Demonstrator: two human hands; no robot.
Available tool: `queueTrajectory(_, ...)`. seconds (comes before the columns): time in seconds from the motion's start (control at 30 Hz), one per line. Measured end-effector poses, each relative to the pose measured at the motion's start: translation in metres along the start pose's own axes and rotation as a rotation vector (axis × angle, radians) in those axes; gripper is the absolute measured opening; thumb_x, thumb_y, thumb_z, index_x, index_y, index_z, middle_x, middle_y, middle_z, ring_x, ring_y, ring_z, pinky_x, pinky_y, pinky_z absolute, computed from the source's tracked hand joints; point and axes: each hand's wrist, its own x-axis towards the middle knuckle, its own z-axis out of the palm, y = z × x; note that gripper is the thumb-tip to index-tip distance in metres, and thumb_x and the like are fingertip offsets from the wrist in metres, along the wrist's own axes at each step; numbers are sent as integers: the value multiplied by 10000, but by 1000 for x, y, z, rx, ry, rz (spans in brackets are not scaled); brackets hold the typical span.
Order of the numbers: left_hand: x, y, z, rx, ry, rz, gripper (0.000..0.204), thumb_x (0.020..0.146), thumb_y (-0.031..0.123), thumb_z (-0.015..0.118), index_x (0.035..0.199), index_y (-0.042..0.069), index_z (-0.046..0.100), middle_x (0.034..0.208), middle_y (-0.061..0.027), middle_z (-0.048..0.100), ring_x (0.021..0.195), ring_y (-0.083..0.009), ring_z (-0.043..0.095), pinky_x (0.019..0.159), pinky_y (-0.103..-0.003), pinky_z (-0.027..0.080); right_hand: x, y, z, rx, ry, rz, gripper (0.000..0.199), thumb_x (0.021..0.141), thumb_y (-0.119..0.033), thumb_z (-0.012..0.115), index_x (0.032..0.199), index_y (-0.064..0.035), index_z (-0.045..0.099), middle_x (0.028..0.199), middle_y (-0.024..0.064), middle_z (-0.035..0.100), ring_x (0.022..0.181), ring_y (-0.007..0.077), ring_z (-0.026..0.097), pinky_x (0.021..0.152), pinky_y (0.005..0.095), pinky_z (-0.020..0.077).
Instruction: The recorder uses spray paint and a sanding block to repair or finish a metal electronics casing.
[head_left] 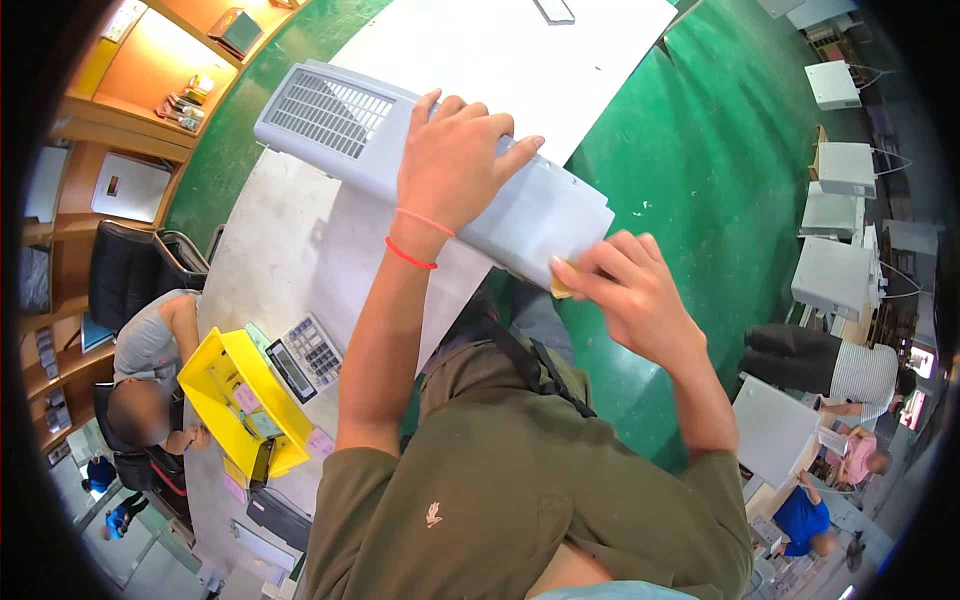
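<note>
Looking down past our olive shirt [520, 500], we find our right hand [630, 295] nearest, at about four o'clock from the centre of the view. Its fingers are pinched closed around a small yellowish piece [561, 290], maybe a cloth or sponge, too small to tell, and they press it against the near end of the long grey plastic housing [540, 215]. Our left hand [455, 160], with two red bands [412, 240] on the wrist, lies at twelve o'clock, fingers spread and curled over the top of the housing, clamping it down rather than wrapping it fully.

The housing runs from its vented grille end [325, 110] at ten o'clock to the near corner at three o'clock, and that near end overhangs the edge of the white table [300, 250] above the green floor [700, 180]. We judge the risk lies there: a hard push from the right hand could pivot the housing or slide it off the table, since only the left palm steadies it. The small piece could also slip from the pinch.

Farther off at eight o'clock sit a yellow bin [215, 395] and a calculator [312, 350], with a seated person [150, 380] beside them. At three o'clock, white boxes [835, 270] line the floor.
</note>
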Motion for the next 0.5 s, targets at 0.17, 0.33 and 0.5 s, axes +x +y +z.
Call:
queueTrajectory(0.17, -1, 0, -3, 6, -25, -13, 433, 1048, 478, 733, 951, 68, 835, 892, -73, 729, 1004, -288, 673, 1251, -512, 386, -4, 1, 2, 40, 10, 10, 522, 871, 29, 738, 1354, -150, 817, 1020, -19, 634, 940, 221, 573, 809, 381, 408)
queueTrajectory(0.33, -1, 0, 0, 10, -2, 1, 435, 1049, 478, 734, 947, 67, 835, 891, -76, 732, 1005, -288, 673, 1251, -510, 384, 5, -2, 4, -17, -9, -1, 432, 893, -39, 797, 1309, -153, 819, 1037, -25, 650, 959, 213, 584, 810, 382, 424)
queueTrajectory(0.5, -1, -1, -1, 0, -6, -5, 437, 1048, 477, 735, 948, 63, 836, 888, -79, 732, 1007, -290, 673, 1252, -507, 383, -4, -1, -1, 33, 13, 13, 481, 850, 3, 784, 1306, -143, 831, 1030, -23, 655, 941, 211, 582, 808, 380, 409)
